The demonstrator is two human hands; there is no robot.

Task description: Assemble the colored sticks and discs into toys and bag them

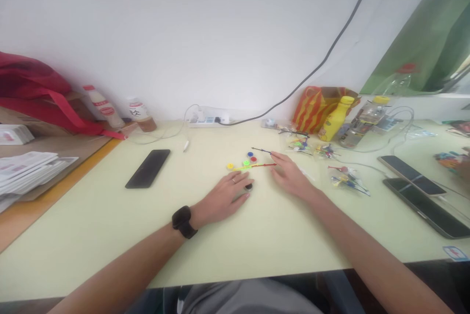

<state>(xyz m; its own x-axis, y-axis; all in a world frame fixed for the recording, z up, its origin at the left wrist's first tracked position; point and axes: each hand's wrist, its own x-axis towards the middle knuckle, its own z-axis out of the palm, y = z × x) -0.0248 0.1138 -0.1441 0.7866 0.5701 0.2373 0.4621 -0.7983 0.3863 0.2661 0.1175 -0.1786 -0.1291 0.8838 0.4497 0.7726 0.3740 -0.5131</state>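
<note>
My left hand [225, 196], with a ring and a black watch, lies low over the table with thumb and fingers apart. A small black disc [248, 187] sits in the gap between its thumb and forefinger. Just beyond its fingertips are a yellow pointer [240, 169], a yellow disc [230, 166] and a green disc [246, 163]. My right hand [290, 175] has its fingertips at the end of a dark blue pointer [261, 150], its thumb apart beside the tip of a red pointer [266, 165]. A blue disc [250, 154] and a red disc [253, 159] lie between the hands.
A phone [148, 169] lies at left; two more phones [411, 174] lie at right. Small bags of coloured parts [347, 179] are right of my right hand. Bottles, a striped bag [308, 108] and a power strip [209, 117] stand along the wall. Papers [29, 172] lie far left.
</note>
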